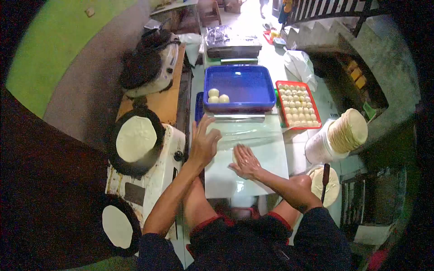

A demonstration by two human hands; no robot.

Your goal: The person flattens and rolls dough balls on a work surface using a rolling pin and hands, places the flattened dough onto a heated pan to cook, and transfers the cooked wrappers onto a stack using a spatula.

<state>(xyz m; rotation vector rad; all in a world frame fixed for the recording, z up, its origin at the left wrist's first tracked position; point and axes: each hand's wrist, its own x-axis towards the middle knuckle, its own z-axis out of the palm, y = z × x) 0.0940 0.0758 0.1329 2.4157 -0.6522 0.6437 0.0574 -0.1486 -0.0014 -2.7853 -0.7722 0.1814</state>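
My right hand lies flat, fingers stretched out, on a pale work board between my knees. A bit of pale dough seems to show beside its fingertips, mostly hidden by the hand. My left hand is at the board's left edge, fingers apart and slightly bent, with nothing visible in it. Clear plastic film stretches across the board in front of both hands. Just beyond stands a blue tray with three dough balls in its near left corner.
To the left, flat rounds of dough lie on dark pans over a white stove. On the right are a red tray of several dough balls, a stack of flatbreads on a white bucket, and a dark-handled tool on another stack.
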